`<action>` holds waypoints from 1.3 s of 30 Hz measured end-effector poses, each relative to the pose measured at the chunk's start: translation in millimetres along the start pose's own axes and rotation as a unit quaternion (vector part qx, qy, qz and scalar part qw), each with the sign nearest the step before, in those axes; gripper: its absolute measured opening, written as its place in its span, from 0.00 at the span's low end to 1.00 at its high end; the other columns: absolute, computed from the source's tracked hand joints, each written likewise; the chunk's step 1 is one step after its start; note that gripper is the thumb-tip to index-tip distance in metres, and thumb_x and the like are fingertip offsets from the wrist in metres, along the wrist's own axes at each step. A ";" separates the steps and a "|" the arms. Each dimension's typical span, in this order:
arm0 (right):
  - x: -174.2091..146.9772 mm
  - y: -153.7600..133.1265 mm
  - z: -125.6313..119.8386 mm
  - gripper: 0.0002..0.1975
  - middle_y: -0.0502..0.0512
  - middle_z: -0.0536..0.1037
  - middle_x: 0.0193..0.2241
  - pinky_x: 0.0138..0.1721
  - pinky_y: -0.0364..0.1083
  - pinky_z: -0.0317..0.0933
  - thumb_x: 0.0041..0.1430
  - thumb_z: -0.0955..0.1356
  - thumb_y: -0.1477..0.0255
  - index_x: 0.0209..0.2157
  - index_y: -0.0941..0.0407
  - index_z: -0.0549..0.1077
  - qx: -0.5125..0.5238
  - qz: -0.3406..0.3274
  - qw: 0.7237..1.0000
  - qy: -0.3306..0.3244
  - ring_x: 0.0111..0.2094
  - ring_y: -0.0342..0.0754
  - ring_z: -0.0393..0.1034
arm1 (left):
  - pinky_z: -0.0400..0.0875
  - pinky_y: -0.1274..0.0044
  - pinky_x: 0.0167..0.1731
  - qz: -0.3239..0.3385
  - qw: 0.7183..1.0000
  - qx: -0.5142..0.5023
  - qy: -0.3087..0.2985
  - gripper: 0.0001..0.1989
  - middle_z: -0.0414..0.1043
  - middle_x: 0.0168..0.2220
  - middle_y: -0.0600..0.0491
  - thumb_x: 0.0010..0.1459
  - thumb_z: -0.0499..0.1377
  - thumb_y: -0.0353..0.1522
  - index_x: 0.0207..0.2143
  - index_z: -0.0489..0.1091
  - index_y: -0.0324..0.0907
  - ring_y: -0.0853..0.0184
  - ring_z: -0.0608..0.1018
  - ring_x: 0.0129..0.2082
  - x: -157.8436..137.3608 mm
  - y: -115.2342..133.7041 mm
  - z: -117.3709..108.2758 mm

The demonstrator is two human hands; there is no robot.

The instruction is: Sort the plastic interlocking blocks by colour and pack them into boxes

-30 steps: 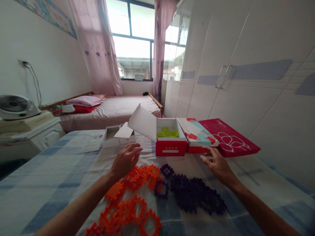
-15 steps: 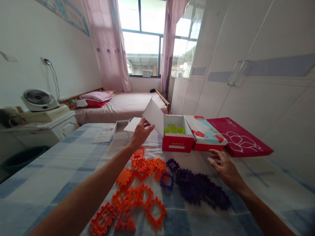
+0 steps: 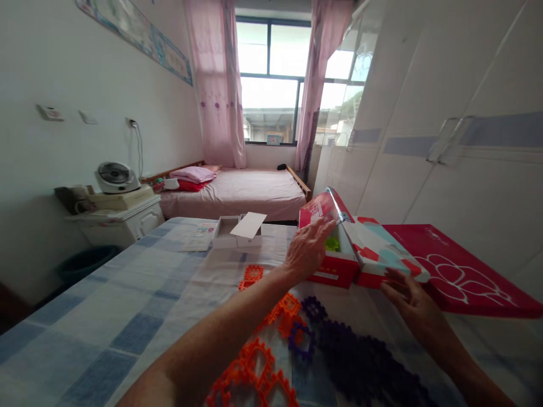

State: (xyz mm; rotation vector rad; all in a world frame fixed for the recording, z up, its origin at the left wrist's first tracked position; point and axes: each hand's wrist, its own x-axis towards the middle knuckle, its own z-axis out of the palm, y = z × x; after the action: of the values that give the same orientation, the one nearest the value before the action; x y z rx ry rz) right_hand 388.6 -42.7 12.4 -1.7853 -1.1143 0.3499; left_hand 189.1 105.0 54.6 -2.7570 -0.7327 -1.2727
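My left hand point(image 3: 309, 249) reaches against the raised red lid point(image 3: 316, 210) of a red box point(image 3: 335, 274), its fingers stretched along the lid's near edge. The lid has a shiny clear section and leans partly over the opening. Inside, some yellow-green plastic pieces point(image 3: 332, 243) show. My right hand point(image 3: 409, 297) is beside the front right corner of a white, red and pale blue box point(image 3: 382, 249), fingers apart and slightly bent, holding nothing I can see. Orange toothed plastic pieces point(image 3: 257, 362) and dark purple ones point(image 3: 365, 362) lie nearest me, partly behind my left forearm.
A flat crimson box point(image 3: 466, 265) lies at the right. Behind the orange pieces are an open pale tray box point(image 3: 227, 232), a white card point(image 3: 249, 225) and a printed sheet point(image 3: 197, 237). A checked cloth point(image 3: 127, 316) covers the table; a bed point(image 3: 250, 186) stands beyond.
My left hand has moved right, swinging the lid up and over toward the box, so its red outer side now shows. My right hand is closer to the white and red box. The view has shifted left.
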 end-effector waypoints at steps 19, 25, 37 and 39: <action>43.3 -67.1 21.4 0.35 0.60 0.59 0.58 0.52 0.51 0.60 0.54 0.65 0.58 0.60 0.53 0.51 0.130 -0.095 0.986 0.043 0.55 0.52 0.60 | 0.58 0.69 0.54 -0.124 0.982 -0.133 -0.054 0.27 0.58 0.58 0.44 0.57 0.53 0.38 0.58 0.55 0.39 0.61 0.64 0.56 -13.6 -43.1 -30.9; 68.3 -85.7 35.4 0.38 0.63 0.53 0.61 0.54 0.50 0.56 0.56 0.61 0.55 0.63 0.57 0.45 0.124 -0.103 0.987 0.017 0.58 0.53 0.53 | 0.59 0.67 0.53 -0.208 0.950 -0.222 -0.072 0.26 0.63 0.54 0.42 0.60 0.47 0.41 0.57 0.57 0.38 0.60 0.66 0.54 -16.8 -41.7 -0.4; 65.8 -106.0 47.0 0.25 0.57 0.68 0.51 0.50 0.51 0.60 0.57 0.62 0.63 0.56 0.56 0.61 0.028 -0.190 0.981 -0.021 0.51 0.53 0.63 | 0.59 0.68 0.53 -0.247 0.923 -0.285 -0.078 0.33 0.60 0.57 0.42 0.54 0.54 0.37 0.60 0.50 0.36 0.58 0.65 0.55 -17.4 -33.2 8.1; 66.8 -105.4 46.1 0.24 0.57 0.69 0.51 0.49 0.51 0.60 0.57 0.62 0.65 0.54 0.55 0.63 0.014 -0.198 0.980 -0.012 0.51 0.53 0.64 | 0.60 0.69 0.52 -0.257 0.920 -0.289 -0.070 0.31 0.62 0.56 0.44 0.55 0.52 0.36 0.60 0.50 0.37 0.59 0.66 0.54 -14.9 -32.3 12.1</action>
State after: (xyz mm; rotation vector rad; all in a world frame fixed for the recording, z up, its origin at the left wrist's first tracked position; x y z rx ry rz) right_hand 338.6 50.1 93.6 -1.4918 -1.4408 0.1459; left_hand 175.8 130.1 30.1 -3.2768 -1.3644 -1.6032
